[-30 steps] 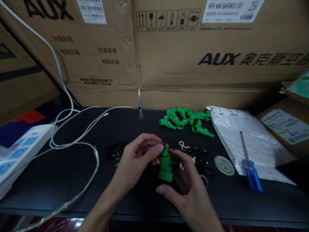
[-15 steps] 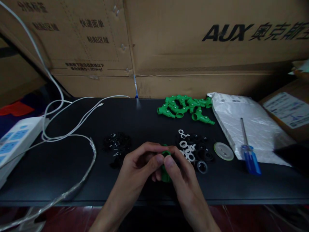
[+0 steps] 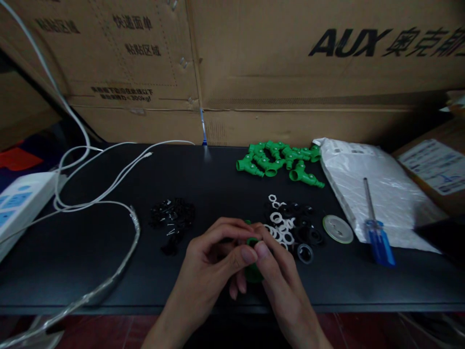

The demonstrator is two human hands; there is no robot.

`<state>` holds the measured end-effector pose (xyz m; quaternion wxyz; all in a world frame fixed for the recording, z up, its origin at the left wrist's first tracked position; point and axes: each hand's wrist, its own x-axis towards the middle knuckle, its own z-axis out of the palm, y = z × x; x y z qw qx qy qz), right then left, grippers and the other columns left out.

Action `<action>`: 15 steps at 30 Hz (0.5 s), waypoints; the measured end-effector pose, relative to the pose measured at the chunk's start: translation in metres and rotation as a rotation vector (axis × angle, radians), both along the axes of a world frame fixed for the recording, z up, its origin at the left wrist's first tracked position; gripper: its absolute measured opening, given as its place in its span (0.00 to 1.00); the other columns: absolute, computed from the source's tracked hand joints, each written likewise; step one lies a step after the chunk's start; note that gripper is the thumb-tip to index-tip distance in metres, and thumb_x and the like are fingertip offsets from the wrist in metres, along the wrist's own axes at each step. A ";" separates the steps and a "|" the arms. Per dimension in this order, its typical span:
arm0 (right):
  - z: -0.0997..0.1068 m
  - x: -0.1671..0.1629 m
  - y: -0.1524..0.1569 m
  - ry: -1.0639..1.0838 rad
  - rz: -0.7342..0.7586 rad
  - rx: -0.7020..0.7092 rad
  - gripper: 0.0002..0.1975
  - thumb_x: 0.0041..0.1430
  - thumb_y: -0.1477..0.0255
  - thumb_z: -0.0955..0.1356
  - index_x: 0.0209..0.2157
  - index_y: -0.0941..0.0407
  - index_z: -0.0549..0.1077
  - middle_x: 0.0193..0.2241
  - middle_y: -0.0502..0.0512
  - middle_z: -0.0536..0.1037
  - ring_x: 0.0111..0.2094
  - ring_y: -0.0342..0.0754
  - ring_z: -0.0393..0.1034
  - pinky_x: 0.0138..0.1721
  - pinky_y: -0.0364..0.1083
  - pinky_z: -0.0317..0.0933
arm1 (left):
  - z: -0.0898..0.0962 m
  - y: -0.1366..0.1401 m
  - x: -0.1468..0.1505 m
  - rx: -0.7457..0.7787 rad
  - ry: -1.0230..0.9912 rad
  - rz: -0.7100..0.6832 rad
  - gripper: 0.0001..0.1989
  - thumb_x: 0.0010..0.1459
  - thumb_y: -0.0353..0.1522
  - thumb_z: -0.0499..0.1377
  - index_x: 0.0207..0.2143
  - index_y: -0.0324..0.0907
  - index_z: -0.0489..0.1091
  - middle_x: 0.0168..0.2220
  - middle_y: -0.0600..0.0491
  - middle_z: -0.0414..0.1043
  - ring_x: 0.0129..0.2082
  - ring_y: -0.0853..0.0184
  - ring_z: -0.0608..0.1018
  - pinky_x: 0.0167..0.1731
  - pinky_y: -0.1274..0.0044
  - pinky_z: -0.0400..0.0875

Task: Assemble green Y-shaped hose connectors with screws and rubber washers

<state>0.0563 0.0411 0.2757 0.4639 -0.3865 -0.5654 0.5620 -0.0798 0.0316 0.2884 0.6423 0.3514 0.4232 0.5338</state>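
Between both hands, over the front of the black table, is a green plastic pipe fitting [image 3: 254, 274], mostly covered by fingers. My left hand [image 3: 218, 257] curls round it from the left, thumb pressed near its upper opening. My right hand [image 3: 278, 266] grips it from the right, its thumb tip by the same opening. Just beyond the right hand lie white ring washers [image 3: 276, 217] and black rubber rings [image 3: 305, 253]. To the left of my hands sits a pile of small black parts [image 3: 172, 213] with a few metal screws [image 3: 170, 231].
Several green fittings [image 3: 271, 171] lie at the back. On the right are a round disc [image 3: 337, 229], a blue screwdriver [image 3: 379, 242] and a white padded bag [image 3: 358, 179]. White cables [image 3: 109, 199] and a power strip [image 3: 25, 203] occupy the left. Cardboard [image 3: 254, 63] walls the back.
Both hands stay on the green fitting, with small finger shifts; hands and fitting sit slightly lower in view. The camera view has shifted a little. The loose parts on the table look unmoved.
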 end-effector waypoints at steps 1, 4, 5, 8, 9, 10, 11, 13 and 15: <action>-0.001 0.000 0.000 -0.016 0.000 0.010 0.22 0.69 0.48 0.63 0.40 0.49 0.79 0.34 0.53 0.78 0.40 0.50 0.75 0.45 0.49 0.72 | 0.000 0.000 0.000 0.000 -0.011 -0.002 0.09 0.56 0.41 0.71 0.35 0.46 0.81 0.46 0.52 0.73 0.16 0.81 0.72 0.12 0.87 0.63; -0.004 0.000 0.001 -0.017 0.017 0.021 0.21 0.71 0.50 0.61 0.43 0.48 0.78 0.35 0.53 0.78 0.41 0.49 0.75 0.45 0.48 0.73 | -0.001 -0.001 -0.001 -0.005 -0.053 -0.012 0.07 0.58 0.40 0.70 0.35 0.48 0.82 0.44 0.53 0.73 0.17 0.81 0.73 0.12 0.88 0.64; -0.006 0.000 0.001 -0.023 0.017 0.028 0.21 0.72 0.51 0.60 0.44 0.49 0.78 0.36 0.53 0.78 0.41 0.49 0.75 0.45 0.48 0.73 | -0.001 -0.002 -0.001 -0.006 -0.061 -0.015 0.06 0.59 0.40 0.69 0.35 0.48 0.82 0.44 0.53 0.73 0.17 0.81 0.73 0.13 0.88 0.64; -0.008 -0.001 0.000 -0.095 -0.002 0.061 0.23 0.73 0.52 0.59 0.44 0.51 0.78 0.36 0.56 0.78 0.42 0.51 0.75 0.45 0.50 0.74 | -0.001 -0.004 -0.001 -0.018 -0.067 -0.030 0.08 0.60 0.41 0.68 0.36 0.47 0.82 0.44 0.52 0.74 0.18 0.80 0.74 0.14 0.87 0.66; -0.009 -0.002 0.000 -0.122 -0.008 0.074 0.24 0.73 0.52 0.58 0.43 0.52 0.78 0.35 0.56 0.78 0.42 0.52 0.75 0.44 0.51 0.74 | -0.001 -0.005 -0.002 -0.022 -0.066 -0.034 0.08 0.61 0.41 0.67 0.36 0.47 0.82 0.44 0.51 0.74 0.18 0.79 0.74 0.14 0.87 0.66; -0.009 -0.002 0.000 -0.141 -0.009 0.085 0.25 0.73 0.52 0.57 0.43 0.53 0.78 0.35 0.57 0.78 0.41 0.52 0.75 0.42 0.51 0.74 | -0.001 -0.006 -0.002 -0.029 -0.067 -0.041 0.09 0.61 0.42 0.67 0.36 0.47 0.82 0.44 0.51 0.74 0.19 0.79 0.74 0.15 0.86 0.67; -0.008 -0.002 0.000 -0.150 -0.007 0.096 0.25 0.73 0.52 0.57 0.42 0.53 0.78 0.34 0.57 0.77 0.40 0.52 0.74 0.41 0.51 0.74 | -0.001 -0.006 -0.002 -0.036 -0.070 -0.048 0.09 0.61 0.42 0.67 0.36 0.47 0.82 0.44 0.51 0.74 0.19 0.79 0.74 0.15 0.86 0.67; -0.007 -0.001 0.000 -0.157 0.008 0.117 0.26 0.74 0.53 0.56 0.40 0.53 0.78 0.34 0.57 0.77 0.39 0.51 0.74 0.39 0.50 0.74 | -0.002 -0.007 -0.003 -0.053 -0.085 -0.057 0.09 0.61 0.42 0.67 0.36 0.47 0.82 0.45 0.50 0.73 0.20 0.79 0.74 0.16 0.86 0.67; -0.006 -0.001 0.000 -0.197 0.013 0.160 0.26 0.74 0.54 0.55 0.40 0.54 0.78 0.34 0.57 0.77 0.38 0.51 0.74 0.38 0.49 0.74 | -0.001 -0.009 -0.004 -0.075 -0.105 -0.060 0.10 0.59 0.42 0.68 0.34 0.46 0.82 0.46 0.49 0.73 0.20 0.79 0.73 0.16 0.85 0.67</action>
